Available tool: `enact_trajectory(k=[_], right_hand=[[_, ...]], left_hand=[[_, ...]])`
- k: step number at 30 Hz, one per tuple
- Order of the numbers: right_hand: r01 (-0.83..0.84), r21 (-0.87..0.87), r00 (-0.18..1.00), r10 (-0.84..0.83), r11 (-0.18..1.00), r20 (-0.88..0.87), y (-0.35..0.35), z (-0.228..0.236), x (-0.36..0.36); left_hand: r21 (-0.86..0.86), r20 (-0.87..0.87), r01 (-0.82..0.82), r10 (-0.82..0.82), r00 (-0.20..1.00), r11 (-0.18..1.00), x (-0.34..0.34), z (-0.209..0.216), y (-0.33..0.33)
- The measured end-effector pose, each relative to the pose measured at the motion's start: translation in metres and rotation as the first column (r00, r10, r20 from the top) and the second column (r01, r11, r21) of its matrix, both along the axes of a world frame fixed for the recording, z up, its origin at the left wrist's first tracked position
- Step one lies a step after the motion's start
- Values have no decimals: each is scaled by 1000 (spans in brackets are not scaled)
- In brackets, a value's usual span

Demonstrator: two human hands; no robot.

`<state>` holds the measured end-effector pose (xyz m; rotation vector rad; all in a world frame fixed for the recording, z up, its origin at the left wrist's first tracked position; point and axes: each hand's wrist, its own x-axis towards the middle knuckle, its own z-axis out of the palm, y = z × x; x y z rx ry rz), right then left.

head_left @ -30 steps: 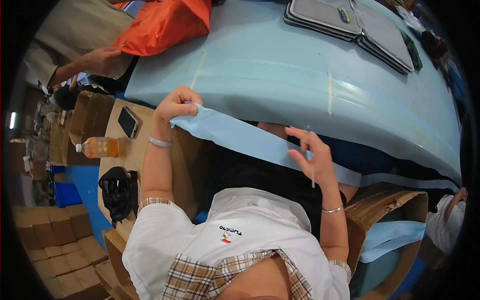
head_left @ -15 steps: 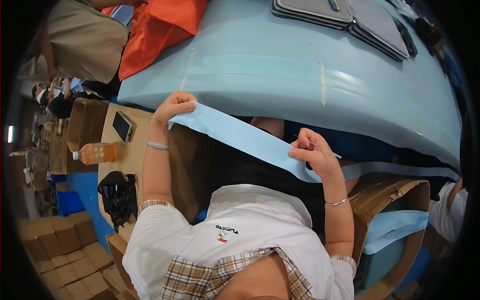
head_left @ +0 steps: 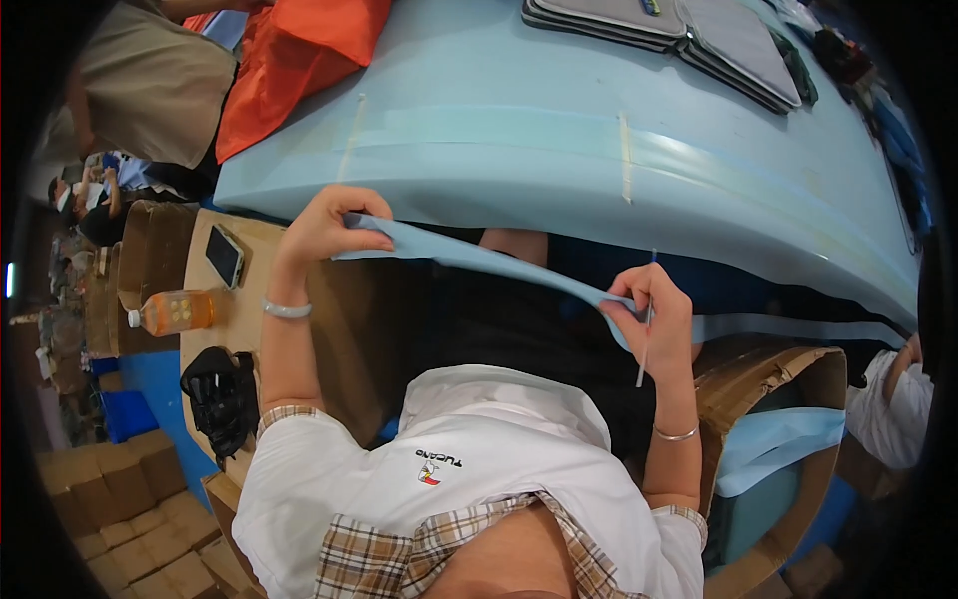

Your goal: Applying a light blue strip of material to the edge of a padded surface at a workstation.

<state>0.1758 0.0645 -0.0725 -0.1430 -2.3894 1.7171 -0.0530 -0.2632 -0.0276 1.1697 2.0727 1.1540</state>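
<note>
A long light-blue fabric strip (head_left: 489,262) stretches across in front of me, above my lap. My left hand (head_left: 341,225) pinches its left end between thumb and fingers. Further along, my right hand (head_left: 657,317) grips the strip between thumb and forefinger. A thin pale pen with a blue tip (head_left: 642,367) is also tucked in the right hand's fingers, standing nearly upright. Beyond that hand a blue band (head_left: 798,327) runs on to the right, beside the table edge; whether it is the same strip I cannot tell.
Ahead lies a table with a light-blue cover (head_left: 449,140), bearing grey zipped cases (head_left: 738,50) and orange fabric (head_left: 299,70). At left, a cardboard surface holds a phone (head_left: 226,256), an orange drink bottle (head_left: 180,312) and a black bag (head_left: 220,399). An open carton (head_left: 828,469) stands at right.
The strip has turned from showing its flat face to nearly edge-on. My right hand has rotated, bringing the pen from slanted to almost upright. The whole view has shifted slightly.
</note>
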Motion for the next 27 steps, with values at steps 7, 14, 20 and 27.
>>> enact_trajectory(k=[7,14,20,27], right_hand=[[411,555,819,-26,723,-573,10,-26,28],[439,579,805,-14,687,-594,9,-29,39],[451,582,806,-29,677,-591,12,-31,45],[444,317,843,-270,838,-466,42,15,41]], left_hand=[[86,-853,50,47,520,995,34,5,22],[54,-952,108,18,306,993,32,-14,26],[56,-946,118,15,323,991,34,-16,30],[176,-647,-20,131,751,984,22,7,55]])
